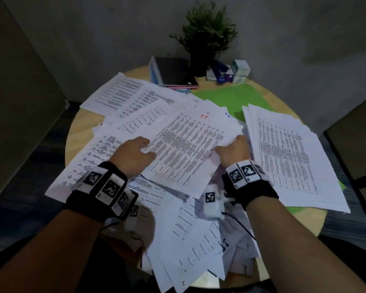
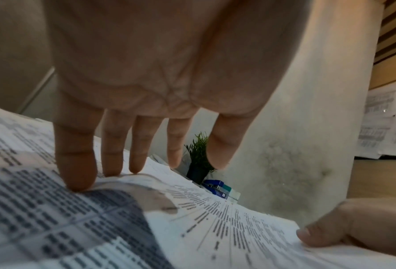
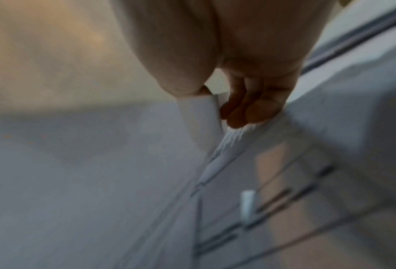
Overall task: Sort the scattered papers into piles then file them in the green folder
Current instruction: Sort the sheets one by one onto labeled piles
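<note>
Printed papers lie scattered all over the round wooden table (image 1: 82,127). A bundle of printed sheets (image 1: 188,149) is raised a little at the middle. My right hand (image 1: 230,144) pinches its right edge between thumb and fingers (image 3: 245,116). My left hand (image 1: 145,148) rests at its left edge, straight fingers (image 2: 74,167) pressing on paper. Another thumb (image 2: 326,231) lies on the sheet's far side. The green folder (image 1: 235,98) lies flat at the back right, partly under a squared pile of papers (image 1: 292,157).
A potted plant (image 1: 207,39), a stack of notebooks (image 1: 173,74) and a blue stapler with small boxes (image 1: 230,72) stand at the table's back edge. Loose sheets (image 1: 190,246) overhang the near edge. A dark panel (image 1: 357,144) stands to the right.
</note>
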